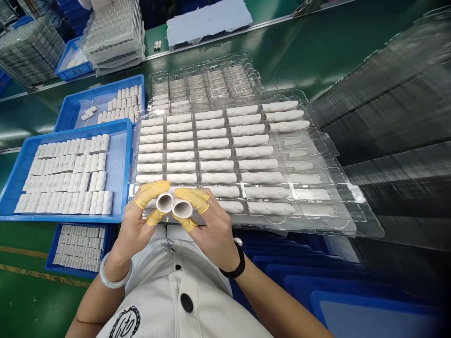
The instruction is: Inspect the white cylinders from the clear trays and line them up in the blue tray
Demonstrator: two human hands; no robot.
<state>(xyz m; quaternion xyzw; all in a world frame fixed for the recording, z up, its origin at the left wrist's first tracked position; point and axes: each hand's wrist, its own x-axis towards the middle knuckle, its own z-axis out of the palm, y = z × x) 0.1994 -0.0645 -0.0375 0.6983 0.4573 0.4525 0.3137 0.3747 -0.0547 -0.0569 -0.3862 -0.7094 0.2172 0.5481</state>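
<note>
Between yellow-cotted fingertips, my left hand (141, 220) pinches a white hollow tube (164, 203), its open end turned up toward me. My right hand (207, 223) grips a second white tube (182, 209) the same way, right beside the first. Both hands are over the near edge of a clear plastic tray (310, 188), whose compartments hold rows of long white pieces (260, 177). The far right column has a few pieces at its top, and more show faintly through the plastic lower down. How far the tubes extend below the fingers is hidden.
To the left, a blue bin (121, 188) holds rows of short white pieces, with another blue bin (105, 89) behind it. A smaller bin (52, 253) sits lower down. Stacked clear trays (112, 37) stand at the back. A dark grey surface (394, 117) rises on the right.
</note>
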